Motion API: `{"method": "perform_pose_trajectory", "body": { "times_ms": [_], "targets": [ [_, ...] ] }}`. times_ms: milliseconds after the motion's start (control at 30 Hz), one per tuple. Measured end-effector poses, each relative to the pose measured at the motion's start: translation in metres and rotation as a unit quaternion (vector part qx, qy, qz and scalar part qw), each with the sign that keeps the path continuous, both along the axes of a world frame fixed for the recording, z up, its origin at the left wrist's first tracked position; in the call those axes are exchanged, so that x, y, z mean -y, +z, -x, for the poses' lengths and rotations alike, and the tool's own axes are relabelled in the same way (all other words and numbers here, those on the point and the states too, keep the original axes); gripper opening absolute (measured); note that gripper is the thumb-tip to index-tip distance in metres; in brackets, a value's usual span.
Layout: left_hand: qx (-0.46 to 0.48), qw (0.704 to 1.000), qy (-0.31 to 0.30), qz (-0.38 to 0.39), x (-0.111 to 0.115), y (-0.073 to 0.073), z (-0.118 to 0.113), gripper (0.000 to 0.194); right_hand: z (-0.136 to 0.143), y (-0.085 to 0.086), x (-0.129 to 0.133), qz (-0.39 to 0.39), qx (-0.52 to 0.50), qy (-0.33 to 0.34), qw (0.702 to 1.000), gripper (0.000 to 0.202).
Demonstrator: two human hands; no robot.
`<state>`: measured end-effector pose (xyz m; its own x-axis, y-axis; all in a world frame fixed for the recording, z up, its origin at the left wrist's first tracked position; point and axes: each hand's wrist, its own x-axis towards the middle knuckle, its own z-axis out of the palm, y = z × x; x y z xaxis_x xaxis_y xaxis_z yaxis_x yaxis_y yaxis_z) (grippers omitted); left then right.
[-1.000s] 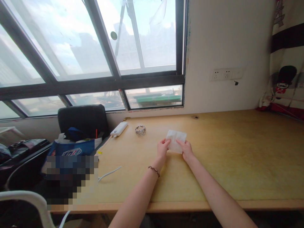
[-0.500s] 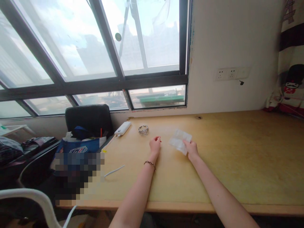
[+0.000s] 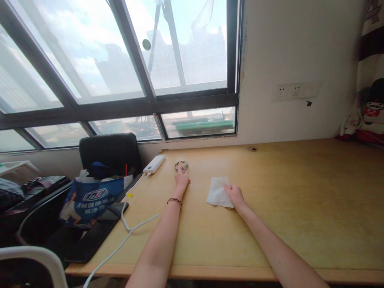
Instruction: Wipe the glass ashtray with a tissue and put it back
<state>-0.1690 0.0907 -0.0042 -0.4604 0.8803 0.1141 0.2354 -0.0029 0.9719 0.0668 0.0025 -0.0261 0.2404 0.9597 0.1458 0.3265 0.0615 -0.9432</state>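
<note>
In the head view, my left hand [image 3: 181, 179] reaches to a small silver openwork ring, crown-like in shape [image 3: 176, 166], which sits on the wooden table [image 3: 288, 208]. The fingers close on its near side and cover part of it. On that wrist is a dark braided bracelet [image 3: 174, 200]. To the right, my right hand [image 3: 235, 196] pinches the right edge of a white tissue [image 3: 217, 193] between thumb and fingers. The tissue spreads out at the tabletop, its lower edge slightly ragged.
A white power bank [image 3: 154, 164] lies at the table's left edge with a cable plugged in. Another white cable [image 3: 120, 244] runs over the near left corner. Beyond that edge stand a black chair [image 3: 109, 154] and a blue bag [image 3: 90, 204]. Sockets [image 3: 295, 92] are on the wall.
My left hand has moved forward and left onto the silver ring. My right hand has come slightly nearer and left, and the tissue now lies flatter and more spread.
</note>
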Motion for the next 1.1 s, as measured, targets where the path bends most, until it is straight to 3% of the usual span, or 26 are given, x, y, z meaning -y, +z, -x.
{"method": "perform_pose_trajectory", "body": {
  "times_ms": [233,367,500,600,667,800,867,967,1100],
  "targets": [
    [-0.065,0.993,-0.094,-0.027,0.02,0.003,-0.02,0.02,-0.005,0.007,0.001,0.014,-0.048,-0.06,0.997,0.039],
    [-0.068,0.983,-0.149,-0.088,0.043,0.011,-0.064,0.019,-0.008,0.011,-0.002,0.001,-0.12,-0.08,0.989,0.04],
    [-0.062,0.962,-0.243,-0.107,0.075,0.011,-0.117,0.015,-0.006,0.011,-0.008,-0.029,-0.282,0.004,0.959,0.042],
    [-0.024,0.945,-0.31,-0.097,0.096,0.01,-0.141,0.007,-0.007,0.011,-0.009,-0.083,-0.279,-0.014,0.957,0.037],
    [0.007,0.939,-0.329,-0.099,0.105,0.013,-0.146,0.013,-0.01,0.012,-0.008,-0.104,-0.252,-0.038,0.961,0.034],
    [0.064,0.94,-0.321,-0.097,0.115,0.018,-0.148,0.055,-0.015,0.021,-0.002,-0.112,-0.201,-0.056,0.971,0.029],
    [0.114,0.943,-0.305,-0.073,0.117,0.016,-0.149,0.066,-0.015,0.025,0.002,-0.111,-0.162,-0.067,0.978,0.026],
    [0.189,0.929,-0.318,0.0,0.112,0.01,-0.147,0.067,-0.015,0.027,0.007,-0.12,-0.132,-0.046,0.983,0.027],
    [0.246,0.894,-0.36,0.102,0.1,0.005,-0.137,0.052,-0.013,0.027,0.011,-0.119,-0.159,-0.019,0.98,0.034]
  ]
}}
